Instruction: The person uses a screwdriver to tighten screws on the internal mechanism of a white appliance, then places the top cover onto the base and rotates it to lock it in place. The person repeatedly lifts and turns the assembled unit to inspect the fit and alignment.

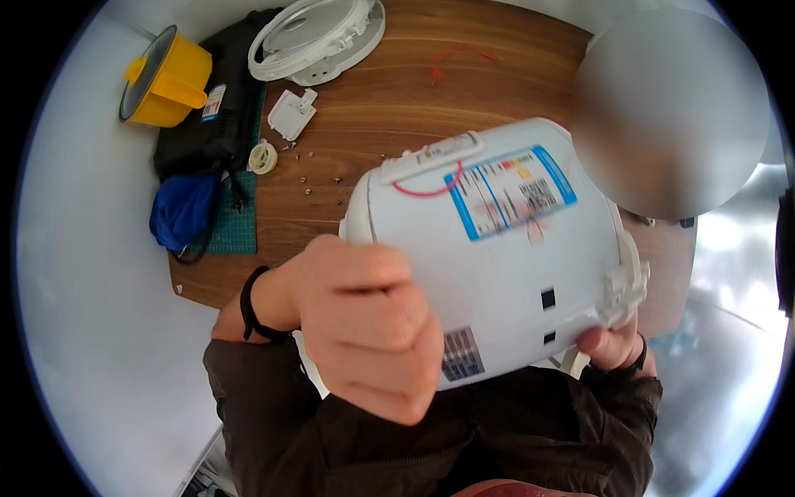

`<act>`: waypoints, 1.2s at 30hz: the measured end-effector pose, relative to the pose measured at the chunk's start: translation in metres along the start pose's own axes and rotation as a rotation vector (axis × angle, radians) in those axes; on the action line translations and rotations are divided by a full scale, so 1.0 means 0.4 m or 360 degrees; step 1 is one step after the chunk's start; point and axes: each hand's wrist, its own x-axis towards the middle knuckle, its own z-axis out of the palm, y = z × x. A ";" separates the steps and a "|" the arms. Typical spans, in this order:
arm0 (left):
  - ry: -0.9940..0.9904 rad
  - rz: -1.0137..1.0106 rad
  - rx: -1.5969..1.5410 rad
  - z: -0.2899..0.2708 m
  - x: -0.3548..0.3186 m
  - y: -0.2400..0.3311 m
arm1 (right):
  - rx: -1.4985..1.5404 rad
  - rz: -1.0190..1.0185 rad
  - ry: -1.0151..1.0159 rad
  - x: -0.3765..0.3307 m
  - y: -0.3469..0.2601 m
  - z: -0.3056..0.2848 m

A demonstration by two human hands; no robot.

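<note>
A white rounded appliance housing [497, 273], which looks like a rice cooker body, is held tilted over the table's near edge. It bears a blue-bordered label [511, 192], a thin pink-red wire [426, 192] and two small dark square openings. My left hand [368, 323] is closed in a fist against the housing's left side; its palm is hidden, so any object inside it does not show. My right hand [614, 344] grips the lower right edge near a white hinge-like part [627, 286], its thumb visible and the other fingers mostly hidden.
On the wooden table [397, 99] lie a white ring-shaped lid part [323, 37], a small white plate [291, 114], a cream round piece [262, 156], several screws and red wire [455, 60]. A yellow pot [170, 79], black case [195, 149] and blue cloth [184, 213] stand left.
</note>
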 end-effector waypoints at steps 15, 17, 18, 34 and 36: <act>-0.0148 0.0209 -0.0025 -0.012 0.016 -0.001 | -0.0539 -0.0216 -0.0178 0.019 0.026 -0.026; -0.0116 0.0230 0.0008 -0.013 0.013 -0.004 | -0.0590 -0.0268 -0.0160 0.020 0.028 -0.027; -0.0078 0.0245 0.0036 -0.008 0.005 -0.002 | -0.0617 -0.0300 -0.0151 0.021 0.028 -0.027; -0.0292 -0.1723 -0.0729 -0.093 0.031 -0.070 | -0.1349 -0.1157 -0.0133 0.050 0.024 0.013; -0.0257 -0.1685 -0.0745 -0.084 0.023 -0.065 | -0.1494 -0.1326 -0.0227 0.077 0.017 0.029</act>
